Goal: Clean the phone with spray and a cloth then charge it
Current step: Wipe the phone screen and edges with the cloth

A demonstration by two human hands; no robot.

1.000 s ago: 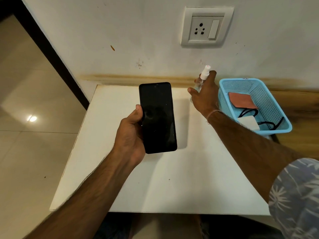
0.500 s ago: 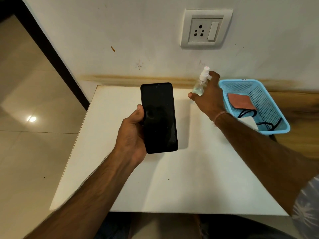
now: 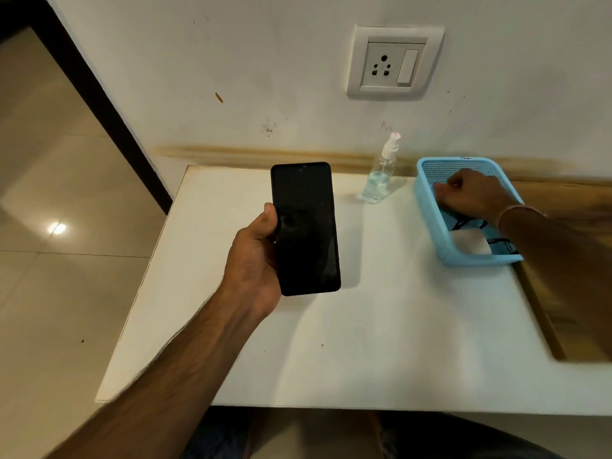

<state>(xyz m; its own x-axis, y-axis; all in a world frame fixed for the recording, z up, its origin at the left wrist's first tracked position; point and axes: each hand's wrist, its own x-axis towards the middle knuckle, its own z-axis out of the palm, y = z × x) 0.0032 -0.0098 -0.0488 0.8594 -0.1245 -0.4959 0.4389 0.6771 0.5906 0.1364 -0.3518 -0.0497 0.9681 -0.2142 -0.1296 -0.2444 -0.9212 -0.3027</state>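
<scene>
My left hand [image 3: 255, 260] holds a black phone [image 3: 304, 226] upright above the white table [image 3: 364, 342], its dark screen facing me. A clear spray bottle [image 3: 379, 180] with a white nozzle stands alone by the wall, right of the phone. My right hand [image 3: 473, 193] is inside the blue basket [image 3: 430, 210], fingers curled and knuckles up. The hand hides the cloth, so its grip cannot be made out. A white charger [image 3: 470, 243] and black cable [image 3: 503, 241] lie in the basket's near end.
A white wall socket with a switch [image 3: 394, 61] sits above the bottle. The basket stands at the table's right edge, next to a wooden surface [image 3: 579, 200]. Tiled floor [image 3: 66, 260] lies to the left.
My right hand let go of the spray bottle, which now stands free, and moved right into the blue basket, covering the cloth. The left hand and phone stayed put.
</scene>
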